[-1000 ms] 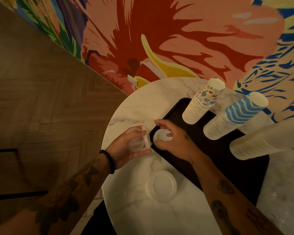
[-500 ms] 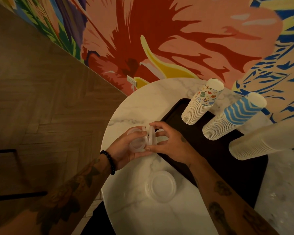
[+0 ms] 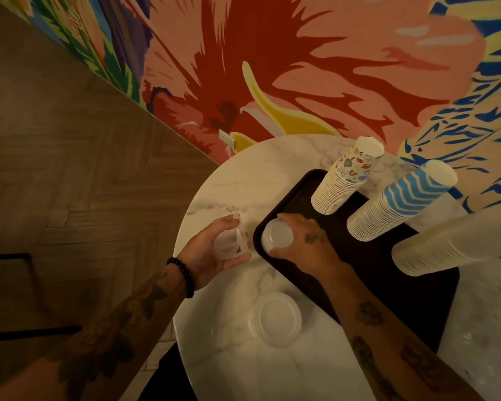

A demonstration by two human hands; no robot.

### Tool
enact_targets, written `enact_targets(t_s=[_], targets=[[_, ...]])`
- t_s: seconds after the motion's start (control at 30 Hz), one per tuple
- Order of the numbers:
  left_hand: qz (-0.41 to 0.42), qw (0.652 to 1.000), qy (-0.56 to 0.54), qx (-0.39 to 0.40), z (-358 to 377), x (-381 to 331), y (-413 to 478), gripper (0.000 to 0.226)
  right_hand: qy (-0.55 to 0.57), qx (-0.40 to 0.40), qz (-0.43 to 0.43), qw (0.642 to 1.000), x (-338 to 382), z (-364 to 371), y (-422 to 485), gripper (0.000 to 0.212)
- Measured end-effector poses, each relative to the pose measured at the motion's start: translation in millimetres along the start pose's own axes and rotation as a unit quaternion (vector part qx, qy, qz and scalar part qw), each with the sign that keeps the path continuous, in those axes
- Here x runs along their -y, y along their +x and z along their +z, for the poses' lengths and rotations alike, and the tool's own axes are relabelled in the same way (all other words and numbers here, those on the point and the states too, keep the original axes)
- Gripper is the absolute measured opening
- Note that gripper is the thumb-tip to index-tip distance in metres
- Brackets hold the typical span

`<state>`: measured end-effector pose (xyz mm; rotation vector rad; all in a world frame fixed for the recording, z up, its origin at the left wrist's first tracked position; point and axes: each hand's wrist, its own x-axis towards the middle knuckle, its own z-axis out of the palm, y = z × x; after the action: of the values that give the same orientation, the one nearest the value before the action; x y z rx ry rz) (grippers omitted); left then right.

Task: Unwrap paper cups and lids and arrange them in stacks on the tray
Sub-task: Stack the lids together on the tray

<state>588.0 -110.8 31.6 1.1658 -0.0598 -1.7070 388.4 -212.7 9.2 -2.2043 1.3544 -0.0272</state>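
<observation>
On the near left corner of the dark tray [image 3: 394, 279], our right hand [image 3: 304, 241] is curled round a short stack of small clear lids [image 3: 276, 235], fingertips at its rim, the stack resting on the tray floor. Just beside it, over the marble worktop [image 3: 229, 180], our left hand [image 3: 209, 253] grips a second bunch of lids [image 3: 230, 241], held on edge between thumb and fingers.

We judge these lids to be very light, thin, springy plastic, slick against one another, so a bunch can fan out or slide apart. The safest hold is round the rim, fingers on opposite sides, squeezing gently so nothing buckles. The nested paper cups should be light too, but tall stacks tip easily and want a low hold.

Three cup stacks stand on the tray: a patterned stack [image 3: 344, 180], a blue wavy stack [image 3: 396, 201] and a plain pale stack [image 3: 451, 244]. Lids come in three groups: the two in our hands and one wider lid stack [image 3: 275, 319] lying flat on the worktop, apart from the tray. How many lids each holds we cannot tell.
</observation>
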Motion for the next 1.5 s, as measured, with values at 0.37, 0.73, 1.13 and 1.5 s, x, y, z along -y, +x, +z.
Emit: enact_targets(t_s=[0.37, 0.73, 1.13, 1.5], targets=[[-0.006, 1.000, -0.001, -0.007, 3, -2, 2, 0.051, -0.009, -0.004, -0.006, 1.000, -2, 7, -3, 0.096], [-0.023, 0.996, 0.067, 0.055, 23, -2, 2, 0.052, 0.221, 0.030, -0.090, 0.971, 32, -18, -12, 0.095], [-0.025, 0.999, -0.026, 0.036, 5, -1, 5, 0.050, 0.184, -0.067, -0.062, 0.979, 17, -18, -7, 0.086], [-0.019, 0.999, -0.031, -0.024, -1, -3, 3, 0.049, -0.004, -0.007, 0.001, 1.000, -1, 4, -2, 0.089]])
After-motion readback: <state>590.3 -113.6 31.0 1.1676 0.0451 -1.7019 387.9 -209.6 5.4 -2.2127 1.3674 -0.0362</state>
